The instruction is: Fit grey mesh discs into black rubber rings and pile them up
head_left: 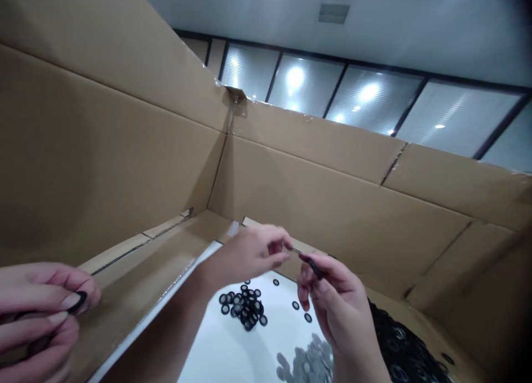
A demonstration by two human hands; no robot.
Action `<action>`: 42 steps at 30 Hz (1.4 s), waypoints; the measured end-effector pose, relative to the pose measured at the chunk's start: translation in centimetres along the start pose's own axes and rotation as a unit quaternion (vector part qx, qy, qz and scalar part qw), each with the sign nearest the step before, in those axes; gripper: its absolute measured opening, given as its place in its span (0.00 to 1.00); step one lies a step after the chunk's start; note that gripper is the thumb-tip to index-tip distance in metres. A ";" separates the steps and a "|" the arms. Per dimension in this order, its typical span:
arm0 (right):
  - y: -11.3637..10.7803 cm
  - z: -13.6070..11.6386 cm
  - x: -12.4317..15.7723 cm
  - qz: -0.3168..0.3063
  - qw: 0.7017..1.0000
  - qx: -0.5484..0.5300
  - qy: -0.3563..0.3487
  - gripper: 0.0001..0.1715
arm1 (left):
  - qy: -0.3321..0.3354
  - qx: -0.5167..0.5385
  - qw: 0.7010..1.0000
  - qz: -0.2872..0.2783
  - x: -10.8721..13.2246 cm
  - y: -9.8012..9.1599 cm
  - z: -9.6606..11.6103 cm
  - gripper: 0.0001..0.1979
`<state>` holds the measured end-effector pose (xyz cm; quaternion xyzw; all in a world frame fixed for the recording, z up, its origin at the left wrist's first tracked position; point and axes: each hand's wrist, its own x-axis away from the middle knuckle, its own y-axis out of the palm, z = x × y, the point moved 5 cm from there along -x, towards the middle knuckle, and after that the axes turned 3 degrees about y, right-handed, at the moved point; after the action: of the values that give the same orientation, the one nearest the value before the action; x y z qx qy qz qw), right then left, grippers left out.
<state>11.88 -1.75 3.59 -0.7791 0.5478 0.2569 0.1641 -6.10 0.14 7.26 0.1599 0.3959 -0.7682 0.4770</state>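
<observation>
My left hand (266,249) pinches a thin, pale piece (296,250) seen nearly edge-on, perhaps one of the small grey discs. Its far end meets the fingertips of my right hand (332,294). Between thumb and fingers, that right hand grips a black ring (315,268), tilted on edge. Below them, on a white surface (211,350), lies a pile of black rings with pale centres (245,305). Nearer to me is a heap of loose grey discs (310,363), partly hidden by my right wrist.
Tall cardboard walls (307,178) surround the white surface. Many black rings are heaped (399,338) on the right. At the left edge, another person's hands (45,316) hold a black ring (78,302). Windows with blinds (307,83) show beyond the cardboard.
</observation>
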 end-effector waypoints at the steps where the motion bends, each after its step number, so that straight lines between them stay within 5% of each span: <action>1: -0.3 -0.1 -0.1 0.011 1.000 -0.005 0.005 0.13 | 0.013 0.012 1.000 0.001 -0.7 0.6 0.0 0.16; 4: -0.5 0.0 -0.3 0.028 0.999 -0.012 0.034 0.11 | 0.054 0.057 0.997 0.001 -1.0 1.3 0.3 0.19; 7: -0.3 0.5 -0.3 0.020 0.997 -0.004 0.074 0.08 | 0.075 0.082 0.994 0.010 -0.6 1.4 0.7 0.10; 11: -0.3 0.5 -0.2 0.014 0.995 0.062 0.082 0.08 | 0.042 0.121 0.991 0.031 -0.8 1.7 0.2 0.08; 15: -0.5 -0.9 -0.2 0.058 0.967 0.249 0.008 0.03 | -0.020 0.192 0.981 0.014 -1.0 2.2 -1.2 0.08; 19: 0.2 -2.2 -0.2 0.065 0.920 0.376 -0.087 0.21 | -0.058 0.263 0.963 -0.025 -1.1 2.9 -2.3 0.09; 22: 0.7 -2.5 -0.2 0.053 0.897 0.420 -0.126 0.20 | -0.082 0.298 0.950 -0.030 -1.3 3.1 -2.7 0.10; 30: 0.6 -2.3 -0.2 0.075 0.876 0.455 -0.140 0.18 | -0.115 0.329 0.937 0.004 -2.1 3.7 -3.7 0.08; 37: 0.1 -1.6 -0.4 0.161 0.868 0.452 -0.127 0.12 | -0.130 0.359 0.924 0.003 -2.5 4.8 -3.8 0.07; 42: 0.3 -1.3 -0.5 0.092 0.879 0.450 -0.124 0.15 | -0.125 0.379 0.917 -0.006 -2.6 5.1 -4.0 0.09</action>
<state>11.74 -2.20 4.90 -0.5291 0.6490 0.0906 0.5391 -1.01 3.59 3.97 0.2288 0.0129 -0.8771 0.4222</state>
